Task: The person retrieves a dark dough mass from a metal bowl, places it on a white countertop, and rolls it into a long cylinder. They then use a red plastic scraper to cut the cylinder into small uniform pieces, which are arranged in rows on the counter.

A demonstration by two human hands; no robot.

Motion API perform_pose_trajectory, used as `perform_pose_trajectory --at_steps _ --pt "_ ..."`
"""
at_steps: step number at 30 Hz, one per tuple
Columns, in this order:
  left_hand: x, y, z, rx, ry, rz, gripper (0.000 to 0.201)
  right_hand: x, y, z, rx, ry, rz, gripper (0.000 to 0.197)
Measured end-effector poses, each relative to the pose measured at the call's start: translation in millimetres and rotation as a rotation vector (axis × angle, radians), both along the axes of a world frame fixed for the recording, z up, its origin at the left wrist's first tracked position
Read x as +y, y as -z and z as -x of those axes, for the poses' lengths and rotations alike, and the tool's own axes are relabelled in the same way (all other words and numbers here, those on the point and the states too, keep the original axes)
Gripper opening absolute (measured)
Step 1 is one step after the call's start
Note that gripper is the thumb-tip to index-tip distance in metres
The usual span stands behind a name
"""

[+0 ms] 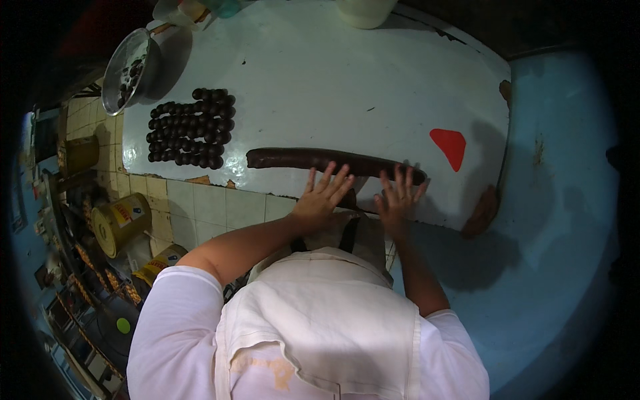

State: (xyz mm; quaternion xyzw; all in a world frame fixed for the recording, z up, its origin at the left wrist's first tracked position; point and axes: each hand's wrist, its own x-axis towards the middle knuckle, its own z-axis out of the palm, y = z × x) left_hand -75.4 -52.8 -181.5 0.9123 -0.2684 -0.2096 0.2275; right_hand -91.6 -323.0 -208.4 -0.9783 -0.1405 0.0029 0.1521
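A dark brown roll (pixel 287 158) lay on the white tabletop (pixel 300 80), slightly right of centre in the frame. Its long axis ran across the picture, with the right end lower than the left.

The left hand (pixel 323 199) was positioned at the frame's centre, palm down, fingers extended and spread over the near edge of the roll. The right hand (pixel 401 193) was positioned to the right of it, in the same attitude, fingers laid across the roll near its right end. Neither hand was clenched or grasping; both were released, with straight fingers against the roll. The exact contact under the palms could not be determined.

Dark balls (pixel 187 130) were set in closely packed rows at left of centre, apart from the left end of the roll. A bowl (pixel 155 67) stood at the upper left, containing dark pieces. A red flat scraper-like piece (pixel 450 148) lay at right of centre, near the right end of the roll. A pale container (pixel 365 12) stood at the top edge of the frame, partly cut off. A yellow bucket (pixel 122 227) was located at the left, below table level.
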Motion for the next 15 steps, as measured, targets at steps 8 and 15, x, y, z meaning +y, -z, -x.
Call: perform_pose_trajectory --at_steps 8,15 --pt "-58 7 -110 -0.167 -0.045 -0.214 0.101 -6 30 -123 -0.035 0.32 0.15 0.079" --pt "-77 26 -195 -0.131 -0.301 -0.228 0.101 -12 39 -208 -0.011 0.448 0.226 0.079"
